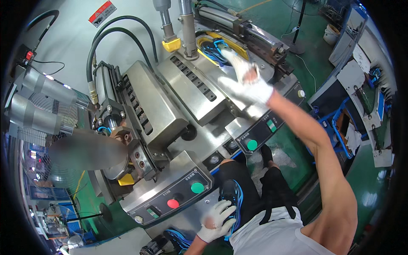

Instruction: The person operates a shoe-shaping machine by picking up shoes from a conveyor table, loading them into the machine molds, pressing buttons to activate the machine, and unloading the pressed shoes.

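Note:
My left hand, in a white glove worn through at places, grips a black shoe with blue trim on my lap. My right hand, also gloved in white and blurred, reaches out over the machine's right side. Its fingers are near a black and blue shoe lying sole side out of view in a yellow-edged fixture; whether they touch it or hold anything I cannot tell. Another black and blue shoe rests at the bottom edge, left of my left hand.
Control panels carry a red button and green buttons. Metal covers, hydraulic cylinders and a yellow block stand before me. Black hoses arch behind. At the right are a blue basket and a rack with shoe parts.

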Action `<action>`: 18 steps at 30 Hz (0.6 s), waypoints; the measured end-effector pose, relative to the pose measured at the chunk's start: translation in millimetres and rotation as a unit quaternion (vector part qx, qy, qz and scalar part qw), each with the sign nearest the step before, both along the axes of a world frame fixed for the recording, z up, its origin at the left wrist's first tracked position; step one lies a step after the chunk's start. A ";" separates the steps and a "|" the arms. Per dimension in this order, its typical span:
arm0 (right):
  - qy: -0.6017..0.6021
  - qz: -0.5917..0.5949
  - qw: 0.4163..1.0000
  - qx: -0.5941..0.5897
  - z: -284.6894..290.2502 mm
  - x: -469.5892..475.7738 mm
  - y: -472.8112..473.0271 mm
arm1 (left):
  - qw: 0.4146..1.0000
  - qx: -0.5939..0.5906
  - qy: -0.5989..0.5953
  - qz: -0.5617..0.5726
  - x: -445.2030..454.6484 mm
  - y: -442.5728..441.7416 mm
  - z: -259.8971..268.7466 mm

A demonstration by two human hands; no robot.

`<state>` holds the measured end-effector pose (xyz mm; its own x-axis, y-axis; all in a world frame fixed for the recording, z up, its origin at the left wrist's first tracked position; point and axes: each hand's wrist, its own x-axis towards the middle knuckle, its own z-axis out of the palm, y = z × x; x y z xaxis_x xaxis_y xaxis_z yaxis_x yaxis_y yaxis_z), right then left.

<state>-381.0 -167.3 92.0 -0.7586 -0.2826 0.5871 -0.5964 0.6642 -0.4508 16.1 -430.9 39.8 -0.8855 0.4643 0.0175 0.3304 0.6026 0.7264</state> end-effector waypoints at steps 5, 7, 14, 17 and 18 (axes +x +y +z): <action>-0.029 0.077 0.996 0.031 -74.7 186.2 -11.8 | 0.981 -0.111 0.067 -0.142 -18.9 5.2 -2.5; -0.095 0.080 0.961 0.248 -102.8 195.2 -29.7 | 0.964 -0.072 0.124 -0.224 -29.0 2.3 -30.0; -0.344 0.134 0.925 -0.090 -51.4 298.9 35.0 | 0.981 0.067 0.040 0.175 -37.7 41.9 -46.8; -0.448 0.152 0.876 -0.096 -29.5 379.9 71.5 | 0.944 0.154 -0.043 0.289 -36.4 73.9 -22.8; -0.465 0.132 0.874 -0.059 -13.2 401.9 78.9 | 0.922 0.203 -0.076 0.321 -58.7 88.3 -7.7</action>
